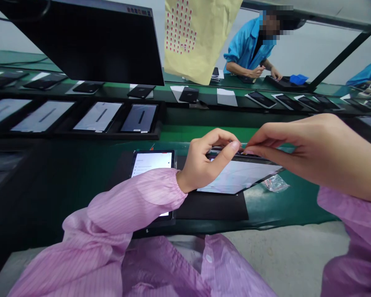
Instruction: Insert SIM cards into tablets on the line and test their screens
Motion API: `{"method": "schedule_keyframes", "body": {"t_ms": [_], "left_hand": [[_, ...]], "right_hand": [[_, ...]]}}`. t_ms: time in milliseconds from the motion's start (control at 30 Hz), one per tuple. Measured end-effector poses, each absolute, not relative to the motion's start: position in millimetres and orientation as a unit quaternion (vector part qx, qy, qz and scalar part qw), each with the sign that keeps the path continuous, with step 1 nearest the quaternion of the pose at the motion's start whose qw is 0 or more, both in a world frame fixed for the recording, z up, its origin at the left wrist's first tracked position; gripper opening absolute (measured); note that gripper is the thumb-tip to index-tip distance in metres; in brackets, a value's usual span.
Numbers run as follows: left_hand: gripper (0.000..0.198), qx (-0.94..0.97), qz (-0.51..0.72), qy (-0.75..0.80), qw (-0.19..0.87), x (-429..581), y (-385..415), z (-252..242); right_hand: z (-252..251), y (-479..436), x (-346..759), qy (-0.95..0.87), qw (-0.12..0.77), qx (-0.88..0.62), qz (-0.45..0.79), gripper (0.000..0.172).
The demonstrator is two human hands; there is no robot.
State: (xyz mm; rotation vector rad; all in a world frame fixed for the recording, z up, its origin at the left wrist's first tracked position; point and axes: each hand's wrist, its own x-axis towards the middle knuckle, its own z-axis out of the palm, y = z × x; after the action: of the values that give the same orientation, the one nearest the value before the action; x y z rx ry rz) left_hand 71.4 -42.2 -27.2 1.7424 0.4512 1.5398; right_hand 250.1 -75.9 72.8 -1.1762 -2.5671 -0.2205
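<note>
A tablet point(239, 175) with a lit, pale screen is tilted up above a black mat point(214, 206). At its upper edge my left hand point(204, 161) is closed, thumb and fingers around the rim. My right hand point(312, 150) meets it there from the other side, thumb and fingertips pinched together. Whatever small thing lies between those right fingertips is too hidden to name. Left of the mat lies a second tablet point(153, 161), its screen lit white and partly covered by my left sleeve.
A clear plastic bag point(275, 182) lies right of the raised tablet. Several lit tablets sit in a black tray point(159, 132) at the back left. Overhead hang a dark monitor point(105, 45) and a yellow sheet point(198, 62). Across the bench a person in blue point(247, 45) works.
</note>
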Motion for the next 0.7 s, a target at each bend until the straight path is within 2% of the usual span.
{"method": "schedule_keyframes", "body": {"t_ms": [233, 533, 633, 700], "left_hand": [[0.011, 0.673, 0.610, 0.170, 0.381, 71.9, -40.9, -29.9], [0.012, 0.663, 0.614, 0.152, 0.399, 73.7, -39.6, -29.9], [0.011, 0.645, 0.616, 0.164, 0.422, 75.9, -36.6, -31.3], [0.010, 0.624, 0.604, 0.198, 0.454, 79.6, -29.6, -31.6]], "right_hand": [[68.3, -71.2, 249.7, -0.900, 0.163, -0.405, -0.012, 0.035], [63.0, -68.1, 253.6, -0.914, 0.152, -0.373, -0.037, 0.030], [53.4, -63.2, 267.2, -0.899, 0.146, -0.412, -0.014, 0.030], [41.5, -57.5, 279.0, -0.871, 0.137, -0.472, 0.017, 0.037]]}}
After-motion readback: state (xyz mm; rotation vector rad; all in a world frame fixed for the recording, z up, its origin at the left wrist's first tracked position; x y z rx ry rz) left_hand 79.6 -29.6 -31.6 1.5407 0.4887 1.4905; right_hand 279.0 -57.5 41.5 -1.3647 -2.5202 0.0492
